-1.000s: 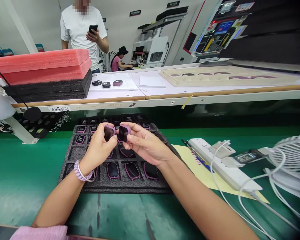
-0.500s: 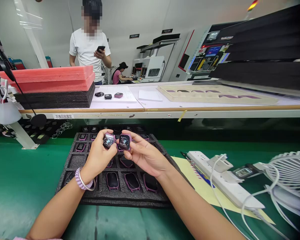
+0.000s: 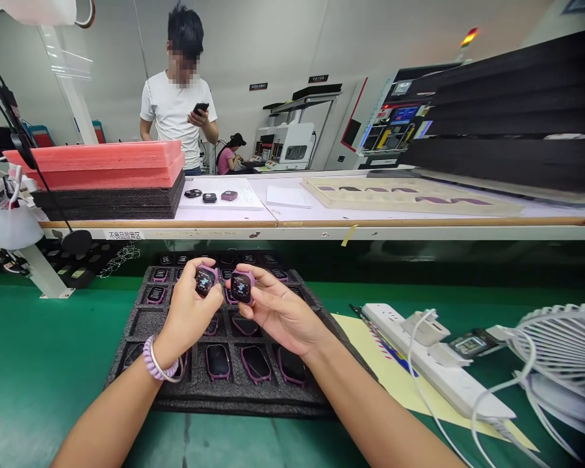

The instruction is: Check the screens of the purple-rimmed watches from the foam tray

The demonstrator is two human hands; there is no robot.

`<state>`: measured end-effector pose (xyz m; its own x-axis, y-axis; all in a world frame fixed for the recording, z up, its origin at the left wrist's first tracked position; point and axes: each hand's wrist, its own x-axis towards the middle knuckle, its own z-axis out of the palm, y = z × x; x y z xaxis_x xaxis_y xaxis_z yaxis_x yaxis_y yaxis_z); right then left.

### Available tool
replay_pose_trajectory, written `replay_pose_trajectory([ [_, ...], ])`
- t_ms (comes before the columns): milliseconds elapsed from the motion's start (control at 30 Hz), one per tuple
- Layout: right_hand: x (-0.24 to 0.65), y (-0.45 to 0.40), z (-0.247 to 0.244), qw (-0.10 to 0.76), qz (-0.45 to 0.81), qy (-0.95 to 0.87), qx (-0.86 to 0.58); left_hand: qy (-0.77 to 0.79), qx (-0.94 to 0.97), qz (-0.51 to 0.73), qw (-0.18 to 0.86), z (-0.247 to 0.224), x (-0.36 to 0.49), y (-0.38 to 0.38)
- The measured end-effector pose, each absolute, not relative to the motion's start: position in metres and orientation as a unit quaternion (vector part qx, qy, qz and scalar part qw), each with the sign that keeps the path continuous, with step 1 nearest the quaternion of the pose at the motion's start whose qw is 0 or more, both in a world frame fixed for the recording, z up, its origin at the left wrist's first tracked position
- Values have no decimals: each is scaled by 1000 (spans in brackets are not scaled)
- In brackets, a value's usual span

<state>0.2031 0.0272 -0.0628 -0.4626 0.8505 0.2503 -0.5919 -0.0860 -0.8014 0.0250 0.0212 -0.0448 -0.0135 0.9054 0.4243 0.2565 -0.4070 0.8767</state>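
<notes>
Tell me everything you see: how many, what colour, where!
Foam tray: 1, dark grey, on green table
Lit watches: 2, purple, above the tray
Tray watches: many, some hidden, mostly purple, in compartments
Power strip: 1, white, right side
Fan: 1, white, far right
Paper: 1, yellow, under the power strip
Shelf: 1, white, behind the tray
Foam blocks: several, red and black, shelf's left
Small devices: 3, black and purple, beside the blocks
Shallow tray: 1, cream, shelf's right
Slabs: several, black, far right
Machines: at least 2, mostly white, background
People: at least 2, white and pink shirts, background
Left grip: 1, bare, on a lit watch
Right grip: 1, bare, on the other
</notes>
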Motion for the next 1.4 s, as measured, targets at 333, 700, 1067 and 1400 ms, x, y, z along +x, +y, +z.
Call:
replay_pose_trajectory([
  [333, 202, 25, -61, 508, 718, -456, -134, 445, 632, 558, 303, -44, 25, 20],
  [700, 201, 22, -61, 498, 724, -460, -131, 429, 627, 579, 295, -42, 26, 18],
  [1067, 201, 19, -60, 506, 712, -462, -152, 427, 616, 573, 330, -39, 26, 16],
  [1400, 199, 17, -57, 497, 715, -474, -131, 421, 618, 575, 332, -37, 27, 16],
])
